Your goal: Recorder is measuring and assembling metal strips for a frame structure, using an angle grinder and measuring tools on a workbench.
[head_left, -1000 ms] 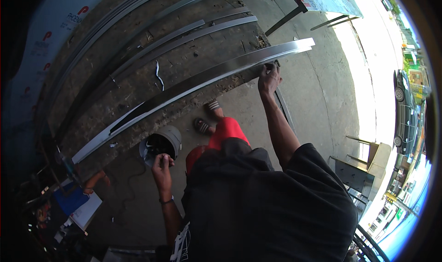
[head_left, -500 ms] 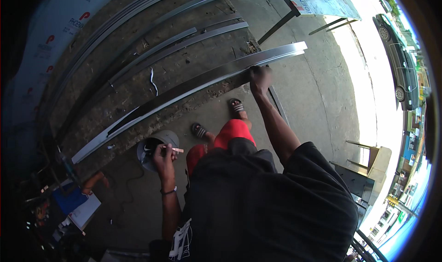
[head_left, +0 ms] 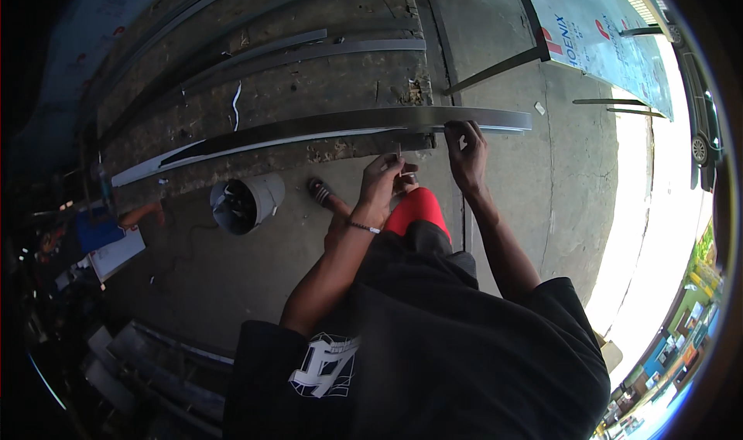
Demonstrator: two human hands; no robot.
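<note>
Workshop floor: grey concrete (head_left: pixel 511 208) runs under a worn workbench (head_left: pixel 309 80) and out to a sunlit strip at right.
Long metal bar: laid along the bench's near edge, the bar (head_left: pixel 348 121) juts past the corner at its right end.
Left hand: closed in a pinch, the worker's left hand (head_left: pixel 377 181) grips a small thin piece (head_left: pixel 398 150) just in front of the bar; its exact kind is too small to tell.
Right hand: fingers curled, the right hand (head_left: pixel 467 160) meets the bar's near edge beyond the bench corner; whether it grips cannot be told.
Bench top: 2 slimmer metal strips (head_left: pixel 348 47) and a curled white scrap (head_left: pixel 237 106) lie behind the bar.
Bucket: standing on the floor in front of the bench, a pale bucket (head_left: pixel 268 195) holds dark contents.
Worker: black shirt (head_left: pixel 464 339), red shorts (head_left: pixel 418 212) and a beaded bracelet (head_left: pixel 364 227) on the left wrist.
Background: another person in blue (head_left: pixel 99 229) at far left; a dark car (head_left: pixel 700 147) at far right.
</note>
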